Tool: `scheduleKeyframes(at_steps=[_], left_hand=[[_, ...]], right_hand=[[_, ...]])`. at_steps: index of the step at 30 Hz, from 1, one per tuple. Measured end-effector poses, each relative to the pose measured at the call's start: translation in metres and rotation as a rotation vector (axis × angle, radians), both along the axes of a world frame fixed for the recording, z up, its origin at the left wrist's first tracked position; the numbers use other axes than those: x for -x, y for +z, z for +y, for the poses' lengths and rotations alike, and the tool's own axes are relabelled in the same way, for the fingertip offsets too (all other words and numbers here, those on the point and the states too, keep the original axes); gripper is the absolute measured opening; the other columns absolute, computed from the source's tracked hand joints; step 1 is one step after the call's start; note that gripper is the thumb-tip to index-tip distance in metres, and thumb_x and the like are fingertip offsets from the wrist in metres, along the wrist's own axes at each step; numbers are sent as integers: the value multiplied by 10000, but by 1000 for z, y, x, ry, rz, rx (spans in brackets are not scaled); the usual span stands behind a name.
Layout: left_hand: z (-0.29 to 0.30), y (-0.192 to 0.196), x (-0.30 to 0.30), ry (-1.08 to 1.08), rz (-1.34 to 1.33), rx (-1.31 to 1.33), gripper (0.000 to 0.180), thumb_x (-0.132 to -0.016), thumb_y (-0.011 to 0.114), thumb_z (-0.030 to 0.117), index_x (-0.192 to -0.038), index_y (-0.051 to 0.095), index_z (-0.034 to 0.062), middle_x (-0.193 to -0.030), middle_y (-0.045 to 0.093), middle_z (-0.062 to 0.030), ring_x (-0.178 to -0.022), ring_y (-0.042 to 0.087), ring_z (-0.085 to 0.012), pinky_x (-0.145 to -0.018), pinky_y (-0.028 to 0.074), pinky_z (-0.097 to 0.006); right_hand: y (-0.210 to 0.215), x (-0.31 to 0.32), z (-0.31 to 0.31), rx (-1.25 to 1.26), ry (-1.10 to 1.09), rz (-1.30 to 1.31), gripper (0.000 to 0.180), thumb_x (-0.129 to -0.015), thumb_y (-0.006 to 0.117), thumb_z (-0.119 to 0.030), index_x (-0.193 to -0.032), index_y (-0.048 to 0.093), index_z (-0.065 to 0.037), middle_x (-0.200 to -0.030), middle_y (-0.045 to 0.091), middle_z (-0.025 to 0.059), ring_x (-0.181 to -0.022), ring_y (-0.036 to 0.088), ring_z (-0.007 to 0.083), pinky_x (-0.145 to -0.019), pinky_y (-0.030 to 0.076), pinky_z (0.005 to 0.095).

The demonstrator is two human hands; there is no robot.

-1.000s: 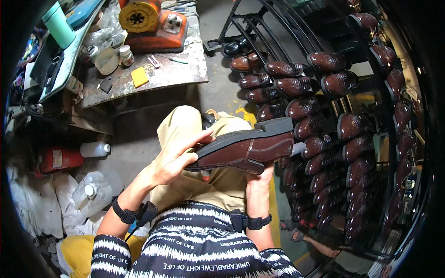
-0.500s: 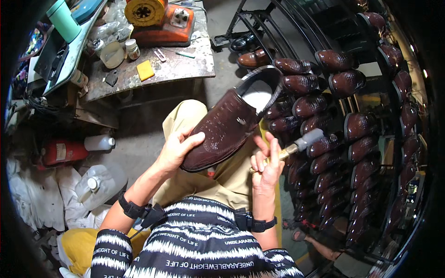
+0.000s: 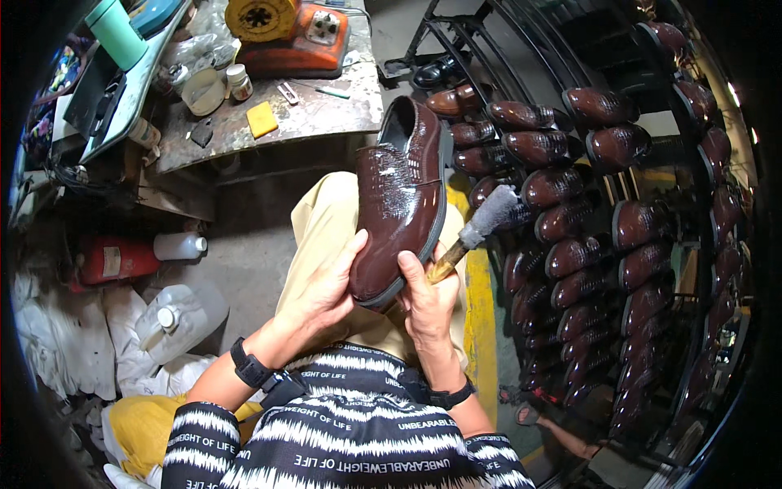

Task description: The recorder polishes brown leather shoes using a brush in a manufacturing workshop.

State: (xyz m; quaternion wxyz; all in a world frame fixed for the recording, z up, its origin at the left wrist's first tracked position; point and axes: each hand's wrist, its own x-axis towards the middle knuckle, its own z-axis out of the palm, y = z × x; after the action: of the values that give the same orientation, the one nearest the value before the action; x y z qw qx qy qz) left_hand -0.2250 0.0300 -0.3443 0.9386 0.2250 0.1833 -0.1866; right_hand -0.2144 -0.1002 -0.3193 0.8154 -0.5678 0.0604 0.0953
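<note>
A glossy brown dress shoe (image 3: 405, 196) is held upright over my lap, toe down toward me and opening up. My left hand (image 3: 326, 285) cups the toe from the left side. My right hand (image 3: 428, 301) presses its thumb on the toe's right edge while gripping a small brush (image 3: 476, 232) with a wooden handle and grey bristles. The brush sticks out to the upper right, its bristles off the shoe.
A metal rack (image 3: 652, 204) with several brown shoes fills the right side. A worn workbench (image 3: 277, 122) at the top carries an orange and yellow machine (image 3: 285, 33), a white cup, small jars and a yellow sponge. Plastic jugs (image 3: 175, 318) and a red can stand on the floor at left.
The shoe has turned from lying sideways with its sole showing to standing toe-down with the glossy upper facing me. The brush has come off the shoe and points up to the right.
</note>
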Motion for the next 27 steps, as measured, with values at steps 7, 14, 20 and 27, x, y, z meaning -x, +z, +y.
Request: scheduleKeyframes(at_steps=[7,14,20,27], left_hand=[[18,-10,-2,-297,-2,-365,640,-878,562,303,-1384,255,62,-1362,385,-87,-1233,392,-174,-1036,316,-325],[50,22,-25,247,-823,-1762,322,-767,690,171,-1017,573,4,-1075,584,-92,-1086,502,-201,-999,329,-331],[57,28,-14,30,-452,-1110,266,-866,584,74,-1098,577,-55,-956,641,-51,-839,563,-74,-754,466,-212],[31,-4,11,207,-255,-1098,219,-882,557,102,-1030,589,-57,-845,621,6,-763,510,-33,-691,440,-191]], right_hand=[[8,3,-3,-81,-88,56,291,-786,631,-48,-1059,550,9,-808,616,21,-398,362,0,-339,258,149],[12,4,-26,-70,126,22,477,-757,616,37,-1202,458,103,-1096,586,131,-965,576,175,-862,456,278],[21,-6,-52,272,268,120,505,-839,606,-185,-1244,432,61,-1000,620,101,-578,509,30,-514,418,157],[14,-23,-91,784,84,-212,307,-908,504,-181,-1148,504,10,-902,630,113,-652,525,100,-596,421,237]])
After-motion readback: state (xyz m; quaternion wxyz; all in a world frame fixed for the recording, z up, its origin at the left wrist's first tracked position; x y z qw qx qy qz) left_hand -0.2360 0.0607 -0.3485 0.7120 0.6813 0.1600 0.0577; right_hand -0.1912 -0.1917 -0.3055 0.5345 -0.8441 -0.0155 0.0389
